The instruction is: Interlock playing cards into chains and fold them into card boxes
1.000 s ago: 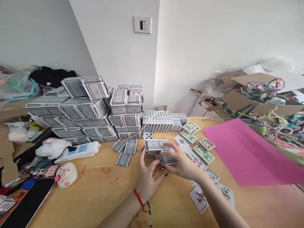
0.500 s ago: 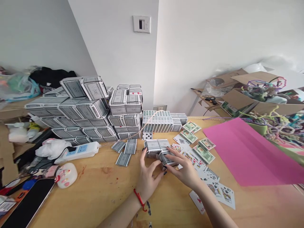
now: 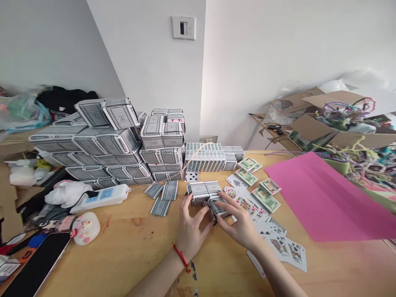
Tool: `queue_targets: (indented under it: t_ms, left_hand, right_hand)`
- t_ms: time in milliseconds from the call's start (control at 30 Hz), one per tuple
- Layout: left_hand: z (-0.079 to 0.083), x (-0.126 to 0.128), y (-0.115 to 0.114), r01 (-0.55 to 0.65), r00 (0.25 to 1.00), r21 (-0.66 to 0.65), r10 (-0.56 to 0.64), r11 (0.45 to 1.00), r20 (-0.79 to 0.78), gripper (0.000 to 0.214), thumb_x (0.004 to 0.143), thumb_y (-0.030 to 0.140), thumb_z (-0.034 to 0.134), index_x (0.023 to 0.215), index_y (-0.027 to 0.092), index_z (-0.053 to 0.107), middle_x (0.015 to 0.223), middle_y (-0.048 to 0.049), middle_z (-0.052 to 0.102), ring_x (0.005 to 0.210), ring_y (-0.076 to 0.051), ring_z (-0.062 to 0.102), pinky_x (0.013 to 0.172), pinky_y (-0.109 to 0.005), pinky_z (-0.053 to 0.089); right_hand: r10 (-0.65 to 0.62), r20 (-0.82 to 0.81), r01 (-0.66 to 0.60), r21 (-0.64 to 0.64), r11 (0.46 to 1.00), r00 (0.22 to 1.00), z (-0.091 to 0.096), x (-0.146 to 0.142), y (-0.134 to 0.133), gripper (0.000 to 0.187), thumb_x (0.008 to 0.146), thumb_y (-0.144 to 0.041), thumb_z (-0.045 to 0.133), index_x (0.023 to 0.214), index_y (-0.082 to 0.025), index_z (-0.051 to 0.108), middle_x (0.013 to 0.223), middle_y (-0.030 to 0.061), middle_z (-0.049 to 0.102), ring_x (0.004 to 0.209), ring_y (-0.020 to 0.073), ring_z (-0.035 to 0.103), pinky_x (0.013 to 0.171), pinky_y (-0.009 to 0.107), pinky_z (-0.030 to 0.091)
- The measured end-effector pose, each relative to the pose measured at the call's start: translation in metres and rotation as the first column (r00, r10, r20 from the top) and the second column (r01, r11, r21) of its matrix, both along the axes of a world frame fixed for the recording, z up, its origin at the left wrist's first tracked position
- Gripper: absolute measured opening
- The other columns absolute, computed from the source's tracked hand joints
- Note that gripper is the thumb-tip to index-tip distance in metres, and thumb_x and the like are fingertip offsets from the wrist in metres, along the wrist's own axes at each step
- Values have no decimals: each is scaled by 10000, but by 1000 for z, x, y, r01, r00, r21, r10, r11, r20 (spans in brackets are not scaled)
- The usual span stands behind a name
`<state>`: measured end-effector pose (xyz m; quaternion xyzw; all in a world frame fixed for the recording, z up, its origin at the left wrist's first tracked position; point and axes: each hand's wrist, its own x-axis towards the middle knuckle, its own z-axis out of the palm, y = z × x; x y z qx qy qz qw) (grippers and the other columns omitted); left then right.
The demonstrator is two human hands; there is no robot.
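Between my hands, on the wooden table, sits an L-shaped block folded from playing cards (image 3: 202, 188), with grey patterned backs outward. My left hand (image 3: 189, 233) closes on its left side, index finger at the back left corner and thumb near the inner corner. A red string circles that wrist. My right hand (image 3: 243, 227) grips the front right part of the block, fingers on top and thumb at its near face. I cannot tell whether that part is joined to the rest. Loose face-up playing cards (image 3: 247, 204) lie beside and under my right forearm.
Stacked card blocks (image 3: 108, 142) rise at the back left. Loose cards (image 3: 161, 206) and a power strip (image 3: 105, 197) lie before them. Green card packets (image 3: 266, 200) and a pink sheet (image 3: 321, 198) are on the right. A phone (image 3: 37, 264) and round white object (image 3: 86, 228) occupy the left.
The view has shifted very slightly. My right forearm now covers more of the red-marked card at the bottom. Both hands keep their hold, and the block stays in place.
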<state>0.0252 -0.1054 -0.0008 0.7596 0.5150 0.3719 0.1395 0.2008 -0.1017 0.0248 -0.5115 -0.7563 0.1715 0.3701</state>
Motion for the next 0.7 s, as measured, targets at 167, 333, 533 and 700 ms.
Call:
queue_targets:
  t_ms: [167, 333, 533, 700]
  left_hand:
    - [2, 2, 1, 11, 1000, -6, -11, 1000, 9, 310, 765, 239, 591, 1072, 272, 566, 1384, -64, 101, 1295, -335, 240, 1008, -514, 338]
    - [3, 3, 1, 19, 999, -18, -18, 1000, 28, 290, 761, 241, 598, 1049, 275, 585, 1387, -55, 87, 1298, -333, 236, 1018, -501, 329]
    - [2, 2, 1, 31, 999, -22, -30, 999, 45, 246, 771, 229, 586, 1013, 272, 607, 1398, -43, 70, 1305, -332, 221, 1027, -496, 319]
    - [3, 2, 0, 35, 998, -6, -34, 999, 51, 214, 779, 206, 576, 978, 271, 621, 1398, -31, 79, 1310, -326, 212, 1040, -497, 299]
  right_hand:
    - [-19, -7, 20, 47, 999, 1000, -4, -2, -1, 315, 769, -260, 559, 1073, -221, 631, 1279, 99, 511, 1181, 289, 467, 938, 426, 457]
    - [-19, -3, 19, 54, 998, 1000, -7, -3, -1, 300, 795, -261, 539, 1073, -204, 635, 1296, 114, 491, 1205, 290, 438, 962, 443, 434]
    - [13, 35, -14, 36, 999, 999, -9, 1, 0, 304, 808, -285, 536, 1090, -218, 627, 1311, 108, 475, 1221, 292, 417, 961, 458, 431]
    - [21, 58, -25, 71, 997, 998, -11, 3, 0, 316, 808, -272, 533, 1110, -221, 611, 1299, 103, 490, 1223, 290, 415, 959, 463, 435]
